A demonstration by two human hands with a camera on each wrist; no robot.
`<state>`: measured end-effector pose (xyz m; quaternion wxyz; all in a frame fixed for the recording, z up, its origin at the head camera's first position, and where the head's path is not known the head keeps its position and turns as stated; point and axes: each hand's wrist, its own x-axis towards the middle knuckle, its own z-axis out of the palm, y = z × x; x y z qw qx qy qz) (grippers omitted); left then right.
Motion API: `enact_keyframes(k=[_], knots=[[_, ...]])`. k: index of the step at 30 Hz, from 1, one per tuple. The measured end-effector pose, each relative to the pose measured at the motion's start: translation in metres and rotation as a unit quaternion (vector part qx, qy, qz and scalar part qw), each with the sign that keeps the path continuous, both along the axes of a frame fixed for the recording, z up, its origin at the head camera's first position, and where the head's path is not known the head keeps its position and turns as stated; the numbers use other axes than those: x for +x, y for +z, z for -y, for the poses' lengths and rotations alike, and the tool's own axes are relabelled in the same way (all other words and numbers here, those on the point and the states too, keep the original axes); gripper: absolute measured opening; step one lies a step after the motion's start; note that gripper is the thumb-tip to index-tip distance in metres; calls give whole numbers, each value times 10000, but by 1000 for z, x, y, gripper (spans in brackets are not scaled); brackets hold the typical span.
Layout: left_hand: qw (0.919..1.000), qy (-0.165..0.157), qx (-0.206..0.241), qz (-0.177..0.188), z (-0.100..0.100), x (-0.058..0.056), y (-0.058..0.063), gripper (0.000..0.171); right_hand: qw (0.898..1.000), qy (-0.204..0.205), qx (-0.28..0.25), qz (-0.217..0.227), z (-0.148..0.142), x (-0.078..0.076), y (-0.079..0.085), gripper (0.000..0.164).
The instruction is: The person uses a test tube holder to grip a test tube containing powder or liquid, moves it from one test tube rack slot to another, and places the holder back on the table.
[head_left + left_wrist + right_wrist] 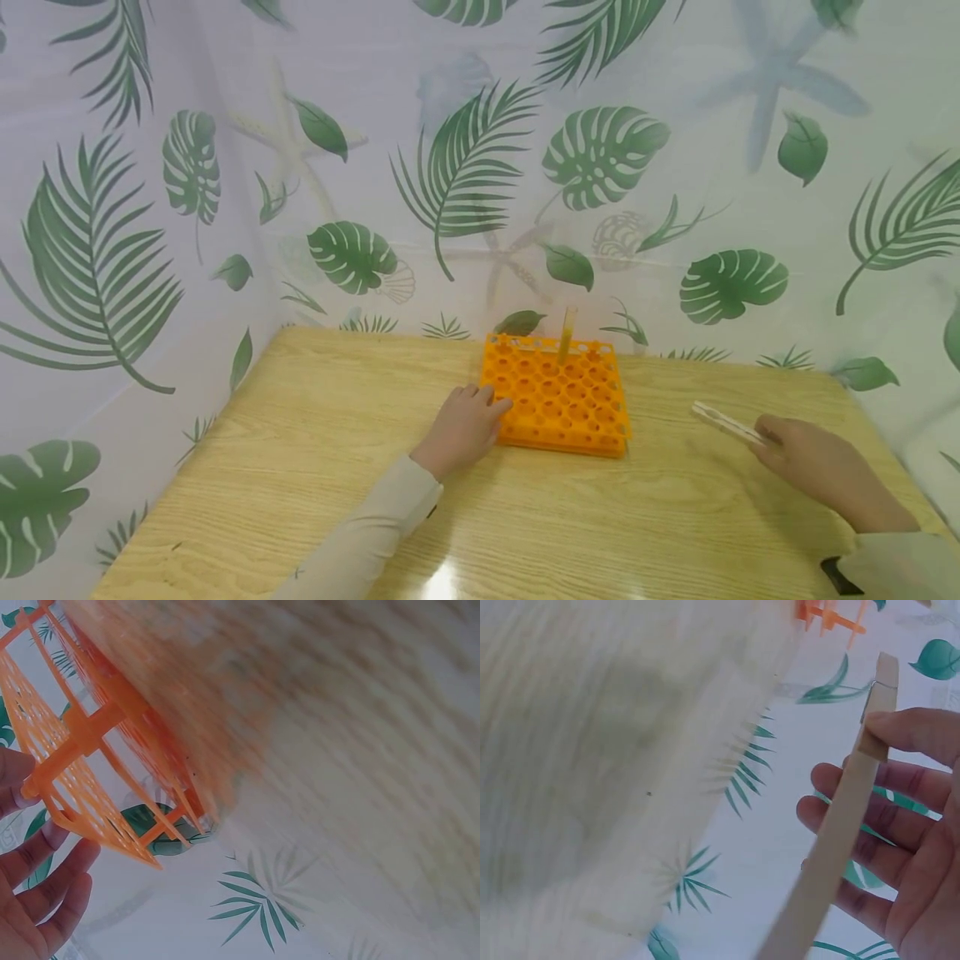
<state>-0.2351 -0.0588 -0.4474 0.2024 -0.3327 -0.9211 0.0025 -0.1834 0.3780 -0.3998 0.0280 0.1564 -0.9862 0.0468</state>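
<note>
An orange test tube rack [562,437] stands on the table, with one test tube [566,335] of yellowish liquid upright in its back part. My left hand [463,427] grips the rack's left edge near the front. In the left wrist view, fingers [71,862] lie against the corner of the rack [90,733]. Off to the right, my right hand [813,462] holds a wooden test tube holder [723,421] above the table, its tip pointing toward the rack. The right wrist view shows the thumb pressed on the holder [825,840], with the fingers behind it.
The wood-grain table [315,433] ends at a white, leaf-patterned cloth [480,167] behind it and along both sides. The rack sits close to the back edge, and bare tabletop lies between it and my right hand.
</note>
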Motion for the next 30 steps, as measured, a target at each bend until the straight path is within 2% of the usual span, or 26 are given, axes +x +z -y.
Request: enact_keyframes(k=[10, 17, 24, 30], knots=[[10000, -8, 47, -68, -1, 1, 1, 16, 9982, 291, 66, -511, -2, -5, 18, 11], [9999, 18, 20, -98, -1, 2, 2, 14, 9980, 246, 17, -590, 3, -4, 34, 17], [9998, -35, 88, -180, 0, 3, 2, 15, 9945, 367, -4, -984, 1, -3, 42, 22], [9998, -37, 136, -101, -1, 2, 1, 15, 9950, 263, 61, -959, 3, -4, 49, 26]])
